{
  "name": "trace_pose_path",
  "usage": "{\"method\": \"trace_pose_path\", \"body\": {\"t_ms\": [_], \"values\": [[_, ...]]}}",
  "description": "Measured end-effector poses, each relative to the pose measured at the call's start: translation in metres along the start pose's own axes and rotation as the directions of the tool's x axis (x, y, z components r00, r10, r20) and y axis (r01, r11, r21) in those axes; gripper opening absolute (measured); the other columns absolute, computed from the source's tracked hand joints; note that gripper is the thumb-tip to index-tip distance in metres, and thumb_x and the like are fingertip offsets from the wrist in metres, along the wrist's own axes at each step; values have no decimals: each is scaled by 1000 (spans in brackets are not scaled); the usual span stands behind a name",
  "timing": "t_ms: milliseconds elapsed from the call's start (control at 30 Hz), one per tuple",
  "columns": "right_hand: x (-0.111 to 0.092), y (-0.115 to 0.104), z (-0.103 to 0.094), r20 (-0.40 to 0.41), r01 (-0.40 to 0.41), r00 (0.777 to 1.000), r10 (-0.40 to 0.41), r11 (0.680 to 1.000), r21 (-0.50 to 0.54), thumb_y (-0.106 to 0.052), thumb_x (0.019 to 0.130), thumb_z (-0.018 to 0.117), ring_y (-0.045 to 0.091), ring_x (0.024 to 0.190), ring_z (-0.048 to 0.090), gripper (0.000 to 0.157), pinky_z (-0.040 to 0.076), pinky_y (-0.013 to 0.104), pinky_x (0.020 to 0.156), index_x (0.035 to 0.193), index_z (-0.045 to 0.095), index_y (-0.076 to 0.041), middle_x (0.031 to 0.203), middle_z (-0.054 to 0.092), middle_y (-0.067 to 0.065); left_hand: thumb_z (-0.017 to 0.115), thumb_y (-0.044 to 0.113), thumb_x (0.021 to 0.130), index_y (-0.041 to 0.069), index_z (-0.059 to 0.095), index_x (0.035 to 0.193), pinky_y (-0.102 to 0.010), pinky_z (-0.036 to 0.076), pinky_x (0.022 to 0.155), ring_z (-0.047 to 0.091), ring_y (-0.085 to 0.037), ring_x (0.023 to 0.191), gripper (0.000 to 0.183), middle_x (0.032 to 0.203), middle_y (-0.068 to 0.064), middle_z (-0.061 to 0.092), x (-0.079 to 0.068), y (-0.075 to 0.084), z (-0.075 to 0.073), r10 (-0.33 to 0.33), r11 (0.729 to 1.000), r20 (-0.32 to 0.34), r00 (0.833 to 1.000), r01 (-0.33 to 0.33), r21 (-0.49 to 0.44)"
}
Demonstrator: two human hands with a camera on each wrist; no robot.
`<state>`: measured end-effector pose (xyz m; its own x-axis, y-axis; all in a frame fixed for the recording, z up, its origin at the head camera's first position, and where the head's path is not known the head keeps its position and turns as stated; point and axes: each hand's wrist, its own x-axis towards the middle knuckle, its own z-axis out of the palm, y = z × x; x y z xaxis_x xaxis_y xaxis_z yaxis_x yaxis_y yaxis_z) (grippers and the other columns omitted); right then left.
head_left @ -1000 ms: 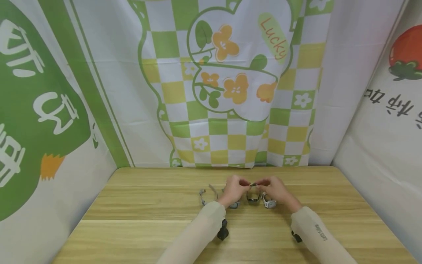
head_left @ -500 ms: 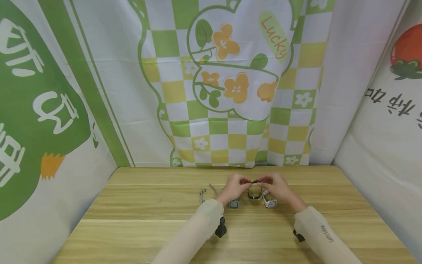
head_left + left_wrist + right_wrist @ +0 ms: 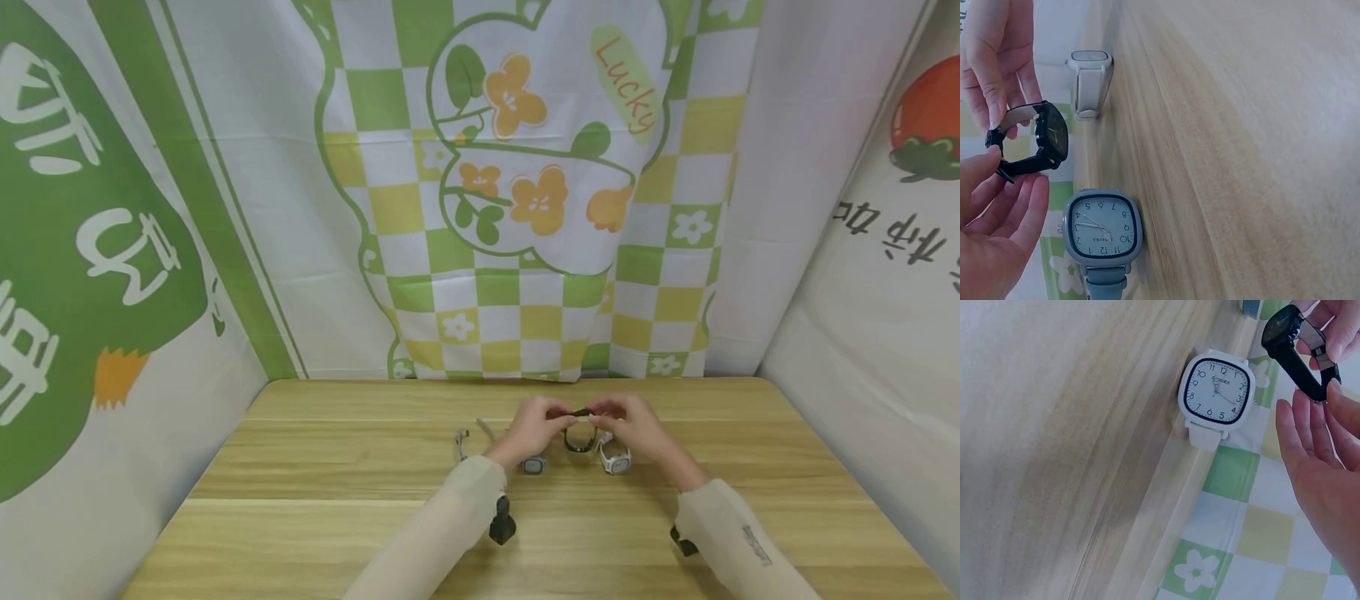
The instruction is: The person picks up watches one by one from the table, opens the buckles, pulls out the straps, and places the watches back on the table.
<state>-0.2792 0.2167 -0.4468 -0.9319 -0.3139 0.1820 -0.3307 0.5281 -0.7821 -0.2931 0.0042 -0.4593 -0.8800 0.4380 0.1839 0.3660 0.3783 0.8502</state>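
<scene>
Left hand (image 3: 534,425), right hand (image 3: 630,427) block sides of black watch (image 3: 1054,136). White watch (image 3: 1216,390) in way just right, blue watch (image 3: 1107,226) just left, grey strap (image 3: 462,435) farther left. Cloth (image 3: 540,325) blocks way behind table (image 3: 337,475). Room to pass between sleeves (image 3: 442,525).

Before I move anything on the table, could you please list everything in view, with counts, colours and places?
Black watch: one, black, held between both hands
Blue-grey watch: one, blue-grey, on the table near the left hand
White watch: one, white, on the table near the right hand
Grey strap: apparently one, grey, left of the blue-grey watch, partly hidden
Table: one, light wood, in front of the person
Checked cloth: one, green, yellow and white, behind the table
Left cloth: one, green and white, left side
Tomato-print cloth: one, mostly white, right side
Wrist devices: two, black, at the cuffs
Sleeves: two, cream, lower head view
Left hand: one, pinching the black watch
Right hand: one, pinching the black watch
</scene>
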Motion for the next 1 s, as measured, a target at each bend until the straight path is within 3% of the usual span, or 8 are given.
{"method": "trace_pose_path", "body": {"t_ms": [167, 500, 767, 1000], "values": [[-3, -3, -1, 9, 35, 999, -34, 999, -8, -3, 101, 69, 32, 96, 73, 21, 61, 35, 77, 118, 72, 10, 111, 75, 24, 68, 10, 104, -5, 77, 111, -47, 64, 82, 74, -27, 91, 19, 106, -18, 77, -2, 1, 0, -16, 998, 0, 1000, 16, -53], [-8, -8, 2, -14, 85, 996, -87, 992, -91, -1, 99, 71, 35, 95, 74, 17, 63, 44, 81, 112, 73, 9, 106, 76, 22, 69, 15, 104, -1, 77, 113, -23, 58, 75, 73, -18, 91, 20, 107, -13, 79, -7, 5, -1, 45, 996, 9, 999, -45, 76], [-12, -10, 3, -22, 82, 996, -83, 995, -59, 2, 98, 71, 31, 90, 74, 12, 63, 40, 77, 109, 71, 8, 100, 76, 18, 71, 16, 103, 2, 78, 114, -26, 59, 86, 74, -20, 99, 19, 109, -10, 79, -11, 4, -2, 86, 990, 25, 996, -88, 112], [-12, -5, 4, -31, 91, 995, -93, 994, -58, 2, 98, 72, 30, 89, 75, 10, 63, 39, 77, 107, 72, 7, 100, 75, 17, 72, 16, 102, 2, 79, 111, -23, 58, 83, 74, -17, 93, 18, 105, -10, 79, -11, -1, -1, 106, 986, 30, 994, -109, 127]]}}
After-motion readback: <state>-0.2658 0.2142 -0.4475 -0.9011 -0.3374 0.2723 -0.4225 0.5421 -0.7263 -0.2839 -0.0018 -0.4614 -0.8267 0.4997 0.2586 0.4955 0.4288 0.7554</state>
